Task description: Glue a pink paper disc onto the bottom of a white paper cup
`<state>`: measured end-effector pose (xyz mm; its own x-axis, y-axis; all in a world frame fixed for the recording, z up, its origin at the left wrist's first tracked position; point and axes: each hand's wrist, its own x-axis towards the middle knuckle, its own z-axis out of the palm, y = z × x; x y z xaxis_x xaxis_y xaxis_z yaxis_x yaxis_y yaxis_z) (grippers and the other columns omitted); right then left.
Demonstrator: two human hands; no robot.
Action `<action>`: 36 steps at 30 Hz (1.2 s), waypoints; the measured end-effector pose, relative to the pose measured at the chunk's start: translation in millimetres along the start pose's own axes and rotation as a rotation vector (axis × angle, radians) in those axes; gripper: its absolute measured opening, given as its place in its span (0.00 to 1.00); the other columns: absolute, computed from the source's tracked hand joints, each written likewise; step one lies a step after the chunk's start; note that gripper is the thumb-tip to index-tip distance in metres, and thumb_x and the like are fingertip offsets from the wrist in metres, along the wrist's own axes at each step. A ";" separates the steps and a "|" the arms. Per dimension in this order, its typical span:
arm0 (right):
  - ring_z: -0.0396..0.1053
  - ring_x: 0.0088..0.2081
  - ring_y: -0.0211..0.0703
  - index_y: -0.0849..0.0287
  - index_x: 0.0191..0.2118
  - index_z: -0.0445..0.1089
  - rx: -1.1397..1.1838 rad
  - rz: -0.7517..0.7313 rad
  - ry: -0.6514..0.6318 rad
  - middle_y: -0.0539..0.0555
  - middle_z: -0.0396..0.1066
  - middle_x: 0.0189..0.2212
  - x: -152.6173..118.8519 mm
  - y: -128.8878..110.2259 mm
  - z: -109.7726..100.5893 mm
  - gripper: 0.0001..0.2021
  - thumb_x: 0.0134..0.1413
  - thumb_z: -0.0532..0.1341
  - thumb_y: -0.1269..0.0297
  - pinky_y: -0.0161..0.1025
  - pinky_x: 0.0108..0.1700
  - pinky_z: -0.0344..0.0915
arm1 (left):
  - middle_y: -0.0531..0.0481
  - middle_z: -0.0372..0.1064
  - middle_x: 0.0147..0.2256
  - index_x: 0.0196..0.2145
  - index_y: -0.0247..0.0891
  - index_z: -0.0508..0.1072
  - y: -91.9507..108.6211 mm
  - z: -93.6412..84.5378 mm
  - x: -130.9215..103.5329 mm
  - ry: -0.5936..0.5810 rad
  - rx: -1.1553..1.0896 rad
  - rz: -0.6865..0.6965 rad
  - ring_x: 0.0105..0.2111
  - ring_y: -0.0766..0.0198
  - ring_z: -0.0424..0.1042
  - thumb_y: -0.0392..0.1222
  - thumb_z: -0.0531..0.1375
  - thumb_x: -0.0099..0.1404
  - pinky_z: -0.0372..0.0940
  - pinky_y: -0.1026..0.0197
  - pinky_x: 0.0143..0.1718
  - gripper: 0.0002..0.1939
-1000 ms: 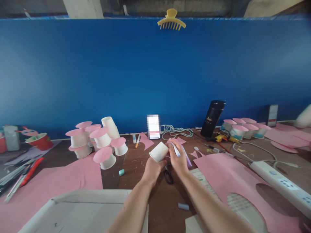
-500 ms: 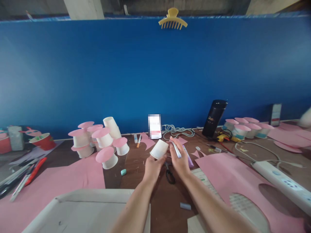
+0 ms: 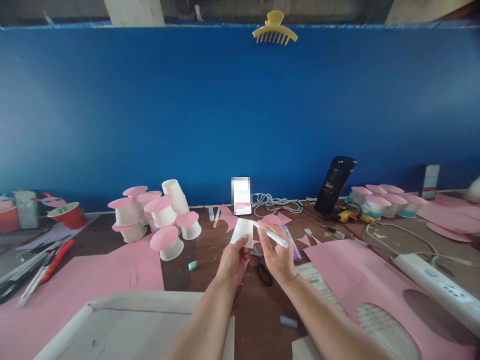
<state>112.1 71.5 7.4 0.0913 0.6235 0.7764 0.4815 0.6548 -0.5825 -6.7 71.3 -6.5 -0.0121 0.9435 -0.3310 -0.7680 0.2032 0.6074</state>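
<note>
My left hand (image 3: pixel 236 257) is closed round a white paper cup (image 3: pixel 242 231), with the thumb on its side. The cup is held above the brown table. My right hand (image 3: pixel 278 252) grips a slim white marker (image 3: pixel 275 236) with a pale blue end. The marker's tip is at the cup's right edge; whether it touches, I cannot tell. Scissors (image 3: pixel 265 274) with black handles lie below, between the hands, partly hidden. A pink paper disc (image 3: pixel 271 220) shows just behind my right hand.
On the left stand several white cups topped with pink discs (image 3: pixel 164 238); more cups (image 3: pixel 375 205) stand far right. A phone (image 3: pixel 242 205) leans at the blue partition. Also around are a black bottle (image 3: pixel 333 185), a power strip (image 3: pixel 435 280), pink sheets (image 3: pixel 123 270) and a white tray (image 3: pixel 90 310).
My left hand has turned the cup more upright, and its thumb now lies across the cup's side. The marker has swung to point left, its tip at the cup.
</note>
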 end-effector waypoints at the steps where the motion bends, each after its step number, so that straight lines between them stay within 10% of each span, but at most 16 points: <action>1: 0.71 0.42 0.46 0.56 0.44 0.71 -0.001 0.003 0.000 0.56 0.74 0.39 -0.5 -0.8 0.3 0.10 0.60 0.56 0.63 0.46 0.45 0.69 | 0.53 0.64 0.21 0.30 0.29 0.70 -0.5 0.0 -0.2 -0.004 0.008 0.005 0.16 0.77 0.59 0.29 0.65 0.52 0.56 0.74 0.14 0.07; 36: 0.71 0.38 0.46 0.58 0.39 0.70 -0.139 -0.038 -0.047 0.55 0.74 0.35 -6.4 4.0 2.6 0.08 0.60 0.56 0.63 0.43 0.42 0.66 | 0.55 0.64 0.19 0.27 0.30 0.72 -6.6 0.4 -1.1 -0.034 0.153 0.079 0.16 0.77 0.57 0.36 0.70 0.43 0.53 0.72 0.17 0.13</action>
<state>111.2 71.3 -0.5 0.0315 0.6207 0.7834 0.6004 0.6149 -0.5113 -1.4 69.0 -9.9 -0.0455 0.9659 -0.2549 -0.6591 0.1627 0.7342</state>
